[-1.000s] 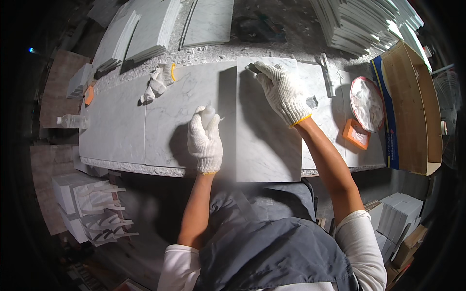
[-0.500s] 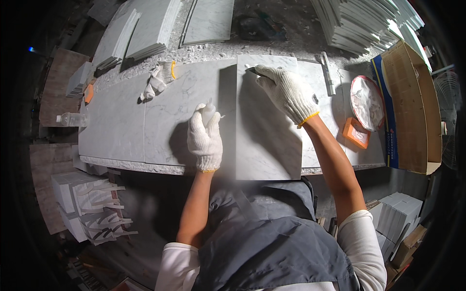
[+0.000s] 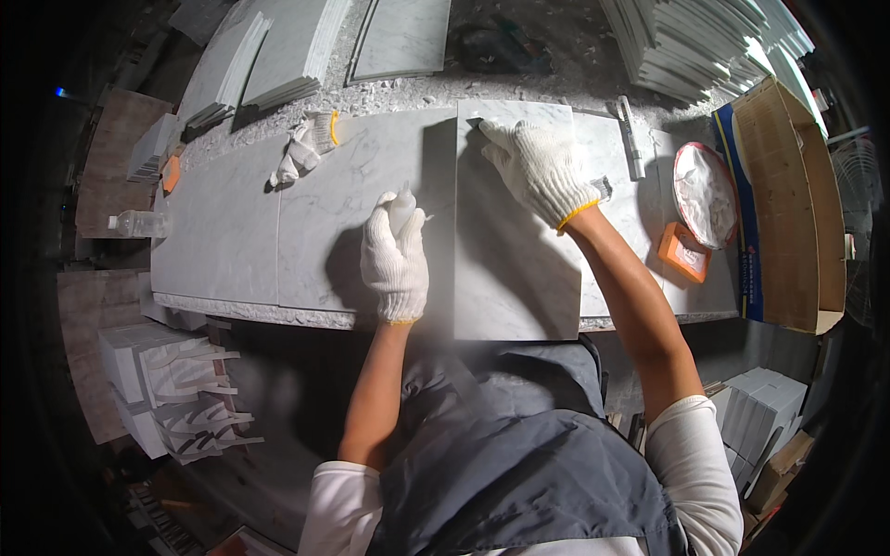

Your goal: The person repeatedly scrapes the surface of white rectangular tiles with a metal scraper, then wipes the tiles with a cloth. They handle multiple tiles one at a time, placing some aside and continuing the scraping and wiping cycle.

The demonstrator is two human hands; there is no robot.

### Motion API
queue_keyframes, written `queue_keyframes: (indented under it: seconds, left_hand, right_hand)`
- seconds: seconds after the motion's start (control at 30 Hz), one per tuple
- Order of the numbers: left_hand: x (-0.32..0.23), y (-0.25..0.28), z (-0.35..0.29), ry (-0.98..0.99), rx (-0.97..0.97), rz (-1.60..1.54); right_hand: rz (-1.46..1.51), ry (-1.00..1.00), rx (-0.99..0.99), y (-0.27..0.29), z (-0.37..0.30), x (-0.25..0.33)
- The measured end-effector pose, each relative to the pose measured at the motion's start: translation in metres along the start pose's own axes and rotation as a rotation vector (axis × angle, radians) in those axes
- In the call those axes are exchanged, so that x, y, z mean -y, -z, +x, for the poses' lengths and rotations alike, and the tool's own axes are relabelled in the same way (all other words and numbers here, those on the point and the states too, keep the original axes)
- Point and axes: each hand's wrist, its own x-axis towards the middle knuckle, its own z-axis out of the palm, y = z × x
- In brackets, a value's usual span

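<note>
Containers stand toward both ends of the desk in the head view: a red-rimmed round tub with white material in it, an open cardboard box at the right, and a clear bottle lying at the left, whose contents I cannot make out. An orange box sits just beside the tub. Dark fisheye corners swallow the outer edges, the tile stacks run off the top, and a grey piece is partly hidden by the right glove. The left hand curls upright around a small translucent squeeze bottle, thumb and fingers closed on it. The right hand pinches a thin dark piece, mostly covered by its fingers, at the far end of a marble slab; that slab lies before the person, its near end overhanging the desk.
</note>
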Motion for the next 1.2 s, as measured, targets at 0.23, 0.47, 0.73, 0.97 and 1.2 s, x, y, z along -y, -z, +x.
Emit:
queue_keyframes:
  seconds: [0.23, 0.47, 0.73, 0.97, 1.2]
  left_hand:
    - [-0.002, 0.002, 0.0, 0.03, 0.042, -0.016]
    - [-0.002, 0.0, 0.025, -0.07, 0.096, 0.083]
    - [-0.023, -0.016, 0.08, -0.235, 0.262, 0.576]
    - [-0.036, -0.022, 0.097, -0.308, 0.337, 0.798]
    - [-0.041, -0.025, 0.101, -0.342, 0.368, 0.893]
  right_hand:
    - [0.185, 0.024, 0.018, 0.014, -0.032, 0.007]
    - [0.733, -0.149, 0.018, 0.02, -0.087, 0.028]
    - [0.757, -0.148, -0.141, -0.018, -0.11, 0.028]
    - [0.648, -0.115, -0.136, -0.004, -0.113, 0.027]
    - [0.54, -0.167, -0.116, 0.003, -0.109, 0.033]
